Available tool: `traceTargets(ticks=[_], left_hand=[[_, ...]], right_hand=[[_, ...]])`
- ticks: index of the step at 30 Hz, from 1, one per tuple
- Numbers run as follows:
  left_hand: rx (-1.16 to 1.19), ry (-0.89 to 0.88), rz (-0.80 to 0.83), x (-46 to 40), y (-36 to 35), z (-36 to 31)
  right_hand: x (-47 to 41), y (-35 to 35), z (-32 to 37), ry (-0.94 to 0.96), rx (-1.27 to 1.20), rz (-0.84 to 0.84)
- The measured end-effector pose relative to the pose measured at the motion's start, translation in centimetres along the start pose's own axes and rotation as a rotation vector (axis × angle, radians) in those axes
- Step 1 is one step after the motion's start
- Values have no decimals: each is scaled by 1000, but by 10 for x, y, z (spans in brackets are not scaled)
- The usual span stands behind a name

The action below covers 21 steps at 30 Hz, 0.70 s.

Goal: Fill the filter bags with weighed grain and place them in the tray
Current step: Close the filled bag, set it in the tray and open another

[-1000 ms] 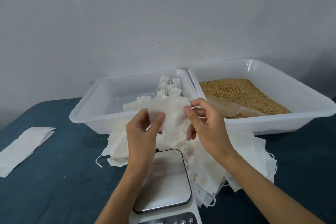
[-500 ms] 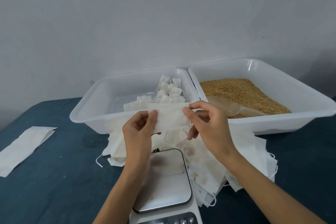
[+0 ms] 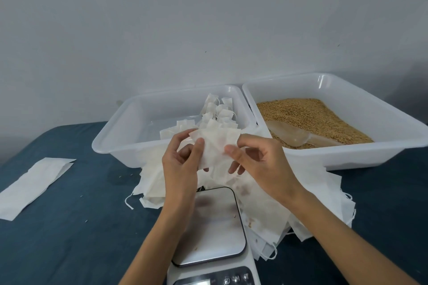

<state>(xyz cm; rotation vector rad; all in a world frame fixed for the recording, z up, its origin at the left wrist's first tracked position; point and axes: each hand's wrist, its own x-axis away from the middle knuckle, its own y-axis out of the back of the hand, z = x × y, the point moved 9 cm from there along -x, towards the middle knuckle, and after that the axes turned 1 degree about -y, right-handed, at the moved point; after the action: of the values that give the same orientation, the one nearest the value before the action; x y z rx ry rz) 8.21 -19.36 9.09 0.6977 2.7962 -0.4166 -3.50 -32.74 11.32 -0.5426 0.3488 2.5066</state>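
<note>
An empty white filter bag (image 3: pixel 214 146) is held in the air above the scale (image 3: pixel 212 227), pinched between both hands. My left hand (image 3: pixel 179 164) grips its left side and my right hand (image 3: pixel 261 164) grips its right edge. Behind the hands stands the left white tray (image 3: pixel 115 136), which holds several filled filter bags (image 3: pixel 217 113) in its right half. To its right, a second white tray (image 3: pixel 361 152) holds brown grain (image 3: pixel 308 115) with a translucent scoop (image 3: pixel 291 133) lying in it.
A heap of loose empty filter bags (image 3: pixel 273 213) lies on the dark blue table (image 3: pixel 69 238) around the scale's far and right sides. A long white paper sleeve (image 3: pixel 32 185) lies at the left edge. A grey wall rises behind the trays.
The filter bag has crumpled and tilted between my hands. My left thumb has shifted up along its left side, and my right fingers have curled in under its right edge.
</note>
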Motion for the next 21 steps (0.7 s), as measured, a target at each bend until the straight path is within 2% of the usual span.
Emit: traceTargets(ticks=[5,10,18,21], left_hand=[[-24,-21,-22,-1,5,-1],[-14,-3,18,1,1,-1],[-57,-22,-32,0,6,-2],[-173,-155,-79,0,9,-21]], right_hand=[[0,6,3,10,-26,-69],[1,-1,6,31,25,-2],[2,9,6,32,-17,-92],[-1,16,9,33,16,-120]])
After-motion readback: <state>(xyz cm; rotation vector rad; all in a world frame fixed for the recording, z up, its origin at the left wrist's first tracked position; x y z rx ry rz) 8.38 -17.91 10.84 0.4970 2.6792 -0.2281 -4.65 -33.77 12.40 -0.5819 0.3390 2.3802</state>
